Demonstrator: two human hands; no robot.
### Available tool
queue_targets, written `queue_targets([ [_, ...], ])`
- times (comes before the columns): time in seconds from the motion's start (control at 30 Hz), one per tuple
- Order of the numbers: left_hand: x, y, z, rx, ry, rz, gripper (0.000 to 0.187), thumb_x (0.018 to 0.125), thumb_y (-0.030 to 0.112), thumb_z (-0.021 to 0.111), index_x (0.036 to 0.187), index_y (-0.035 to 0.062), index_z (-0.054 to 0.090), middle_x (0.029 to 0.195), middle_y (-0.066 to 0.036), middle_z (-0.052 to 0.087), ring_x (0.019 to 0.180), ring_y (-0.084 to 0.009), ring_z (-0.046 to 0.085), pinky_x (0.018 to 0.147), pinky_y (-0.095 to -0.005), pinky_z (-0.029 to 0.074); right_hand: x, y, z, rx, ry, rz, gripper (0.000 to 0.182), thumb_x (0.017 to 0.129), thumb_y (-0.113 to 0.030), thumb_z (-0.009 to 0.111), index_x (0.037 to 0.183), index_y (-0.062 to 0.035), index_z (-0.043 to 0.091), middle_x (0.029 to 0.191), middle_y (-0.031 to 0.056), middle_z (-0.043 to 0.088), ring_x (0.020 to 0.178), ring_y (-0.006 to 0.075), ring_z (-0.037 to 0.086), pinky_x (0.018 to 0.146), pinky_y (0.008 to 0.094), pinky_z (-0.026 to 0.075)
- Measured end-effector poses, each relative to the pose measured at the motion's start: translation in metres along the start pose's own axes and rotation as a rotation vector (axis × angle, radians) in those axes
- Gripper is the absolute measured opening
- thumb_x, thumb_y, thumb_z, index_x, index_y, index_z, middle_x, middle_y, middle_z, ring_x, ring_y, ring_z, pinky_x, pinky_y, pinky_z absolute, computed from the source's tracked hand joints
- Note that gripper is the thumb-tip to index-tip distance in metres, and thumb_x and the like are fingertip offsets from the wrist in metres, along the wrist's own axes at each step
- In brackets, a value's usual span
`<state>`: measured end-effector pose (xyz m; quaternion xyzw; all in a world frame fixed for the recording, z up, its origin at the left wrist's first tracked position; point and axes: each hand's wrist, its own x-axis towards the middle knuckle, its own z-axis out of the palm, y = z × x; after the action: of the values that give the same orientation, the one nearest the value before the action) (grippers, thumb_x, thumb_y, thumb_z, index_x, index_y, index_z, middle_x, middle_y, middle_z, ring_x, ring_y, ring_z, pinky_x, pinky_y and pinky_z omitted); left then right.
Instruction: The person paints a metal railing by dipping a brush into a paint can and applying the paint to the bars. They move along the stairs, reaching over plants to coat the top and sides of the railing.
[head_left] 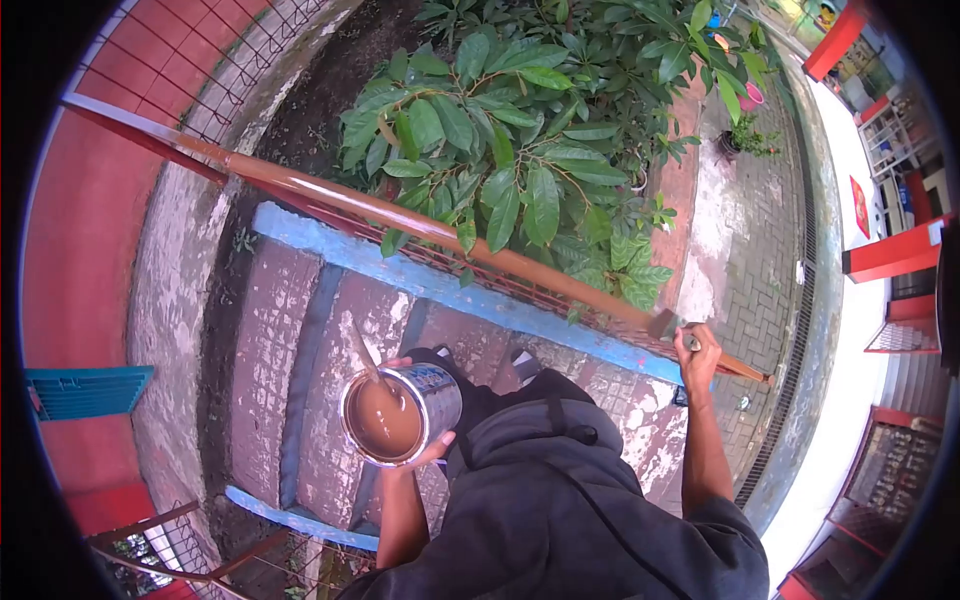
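Note:
My left hand (432, 453) is wrapped around a metal paint can (438, 397), tilted so its open mouth faces up toward me. Brown paint (383, 425) fills part of it, and a paint-smeared stick (366, 355) leans out over the rim. Over at the right, my right hand (703, 356) is closed around a paintbrush (661, 322), mostly hidden by the fingers. Its dark bristle end lies against the brown handrail (400, 217), close to the rail's lower right end. Glossy brown coats much of the rail.
Worn reddish steps (340, 330) with blue edging (340, 245) lie below me. A leafy shrub (520, 150) pushes against the rail from behind. Wire mesh (200, 60) and a red wall (85, 230) stand left. Beyond the rail's right end runs a paved path (765, 270) beside a drain grate (800, 310).

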<state>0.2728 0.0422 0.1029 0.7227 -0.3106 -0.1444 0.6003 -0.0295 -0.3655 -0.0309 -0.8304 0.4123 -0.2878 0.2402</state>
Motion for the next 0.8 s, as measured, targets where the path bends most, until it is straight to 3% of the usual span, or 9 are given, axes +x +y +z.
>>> queue_targets([
  [0.13, -0.02, 0.011, -0.001, -0.046, 0.1, -0.107, 0.106, 0.061, 0.02, 0.096, 0.149, 0.0035, 0.04, 0.144, -0.014, 0.049, 0.131, -0.0274, 0.053, 0.109, -0.0417, 0.046, 0.014, -0.112, 0.042, 0.347, -0.109, -0.117, 0.011, 0.082, -0.003, 0.082, 0.083, 0.0002, 0.072, 0.09, 0.0114, 0.074, 0.081, 0.0242, 0.071, 0.077, 0.0348, 0.055],
  [0.2, -0.024, 0.022, -0.003, 0.002, 0.095, -0.084, 0.098, 0.061, 0.016, 0.098, 0.144, 0.0031, 0.047, 0.141, -0.011, 0.056, 0.124, -0.0186, 0.057, 0.103, -0.0351, 0.049, 0.023, -0.166, 0.067, 0.502, -0.177, -0.283, 0.01, 0.081, -0.001, 0.082, 0.084, -0.0011, 0.073, 0.088, 0.0105, 0.073, 0.08, 0.0238, 0.072, 0.075, 0.0342, 0.055],
  [0.33, -0.05, 0.018, -0.007, -0.017, 0.248, -0.248, 0.094, 0.059, 0.018, 0.1, 0.139, 0.0017, 0.053, 0.13, -0.009, 0.063, 0.116, -0.0172, 0.062, 0.1, -0.0341, 0.052, 0.037, -0.254, 0.117, 0.713, -0.314, -0.492, 0.011, 0.079, -0.001, 0.083, 0.085, -0.0022, 0.074, 0.088, 0.0098, 0.073, 0.079, 0.0226, 0.072, 0.072, 0.034, 0.056],
  [0.43, -0.064, 0.013, -0.014, -0.04, 0.35, -0.231, 0.091, 0.058, 0.019, 0.101, 0.135, 0.0005, 0.056, 0.121, -0.007, 0.068, 0.109, -0.0187, 0.066, 0.099, -0.0347, 0.054, 0.041, -0.305, 0.141, 0.816, -0.385, -0.605, 0.012, 0.078, -0.002, 0.084, 0.086, -0.0027, 0.074, 0.088, 0.0096, 0.073, 0.08, 0.0221, 0.073, 0.071, 0.0337, 0.056],
  [0.6, -0.075, -0.004, -0.029, -0.053, 0.505, -0.12, 0.096, 0.053, 0.014, 0.102, 0.136, -0.0006, 0.055, 0.123, -0.009, 0.068, 0.113, -0.0187, 0.066, 0.098, -0.0344, 0.055, 0.049, -0.366, 0.173, 0.847, -0.376, -0.682, 0.013, 0.079, -0.002, 0.085, 0.086, -0.0019, 0.074, 0.088, 0.0105, 0.072, 0.08, 0.0234, 0.072, 0.071, 0.0338, 0.056],
  [0.8, -0.076, -0.012, -0.051, -0.121, 0.626, -0.228, 0.097, 0.053, 0.013, 0.101, 0.137, -0.0011, 0.055, 0.125, -0.01, 0.068, 0.112, -0.0198, 0.068, 0.098, -0.0351, 0.056, 0.106, -0.465, 0.221, 0.866, -0.218, -0.716, 0.013, 0.081, -0.002, 0.083, 0.091, -0.002, 0.075, 0.093, 0.01, 0.07, 0.085, 0.0241, 0.071, 0.076, 0.0338, 0.056],
])
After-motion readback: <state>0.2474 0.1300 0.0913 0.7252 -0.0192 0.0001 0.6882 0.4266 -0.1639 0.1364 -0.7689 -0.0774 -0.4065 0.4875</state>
